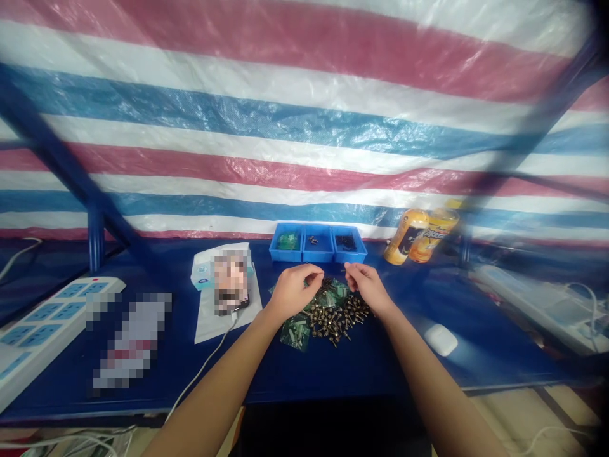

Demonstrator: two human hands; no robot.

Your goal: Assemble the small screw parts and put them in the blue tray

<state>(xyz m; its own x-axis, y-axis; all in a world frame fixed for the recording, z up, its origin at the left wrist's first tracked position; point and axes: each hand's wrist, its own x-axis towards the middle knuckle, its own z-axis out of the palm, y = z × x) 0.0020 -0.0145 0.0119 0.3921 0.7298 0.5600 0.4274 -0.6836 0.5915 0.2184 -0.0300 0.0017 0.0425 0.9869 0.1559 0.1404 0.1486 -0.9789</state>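
Note:
Both hands hover over a pile of small brass-coloured metal parts (333, 320) on the blue table. My left hand (297, 289) is closed in a pinch at the pile's upper left; what its fingertips hold is too small to make out. Opposite it, my right hand (366, 284) is also pinched, with a tiny item at the fingertips that I cannot name. Between and below the hands lie small clear green-tinted plastic bags (295, 334) with slender pieces in them. Behind the hands stand three joined blue bins (318, 255), holding green pieces, a few small metal parts and dark small parts.
On the left, a phone (231, 279) with a cable leans on a tissue pack (202, 270), beside a white power strip (61, 317). Two orange bottles (404, 238) stand at back right. A white earbud case (441, 339) lies right; a striped sheet (304, 127) hangs behind.

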